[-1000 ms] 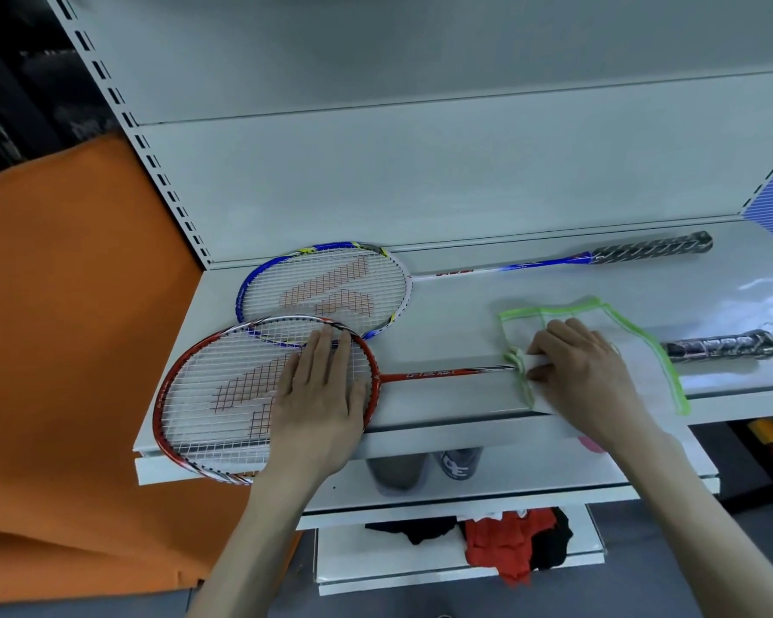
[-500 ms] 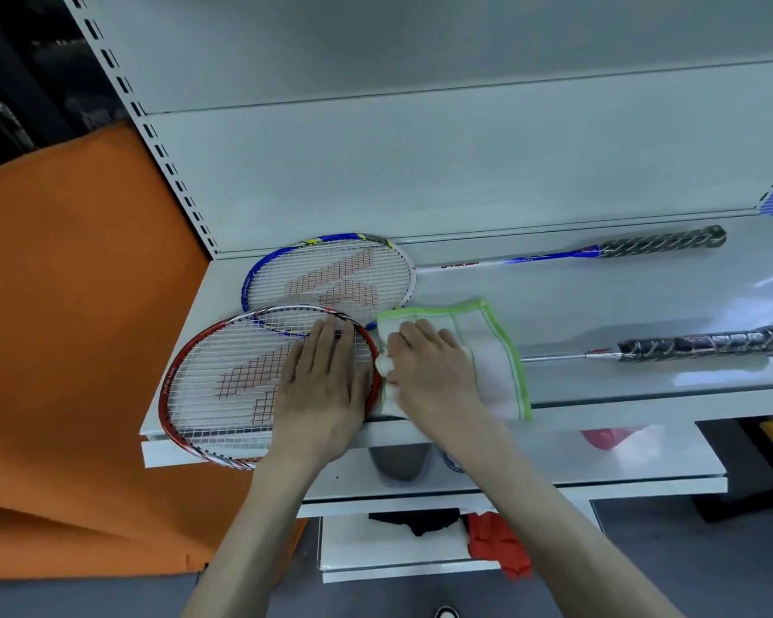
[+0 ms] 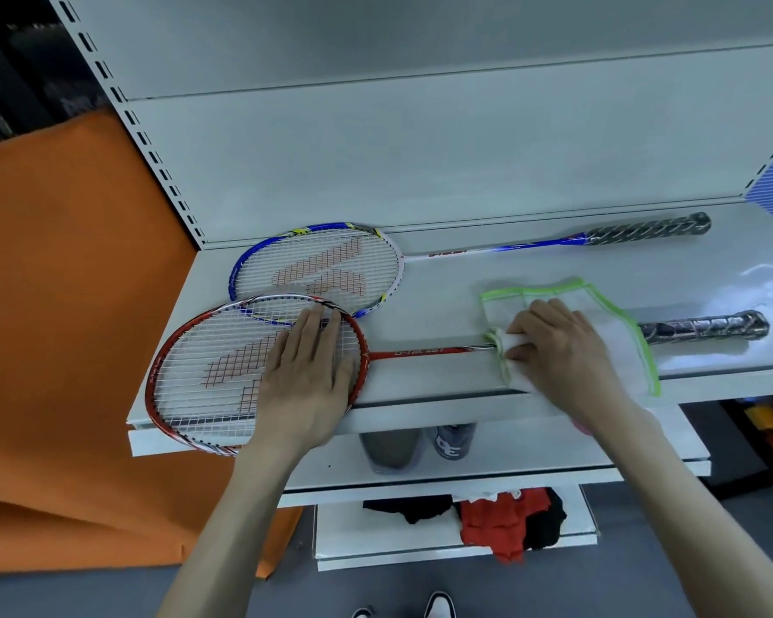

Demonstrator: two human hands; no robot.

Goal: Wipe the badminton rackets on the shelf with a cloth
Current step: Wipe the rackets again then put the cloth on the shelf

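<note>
Red-framed badminton racket (image 3: 255,372) with white strings lies along the front edge of the white metal shelf (image 3: 442,305), head to the left. Left hand (image 3: 306,376) presses flat on its strings, fingers straight. Right hand (image 3: 558,354) pinches a white cloth with green trim (image 3: 608,332) around its thin shaft. Behind, a blue-framed badminton racket (image 3: 318,272) lies against the back panel, its head overlapped by the red one.
</note>
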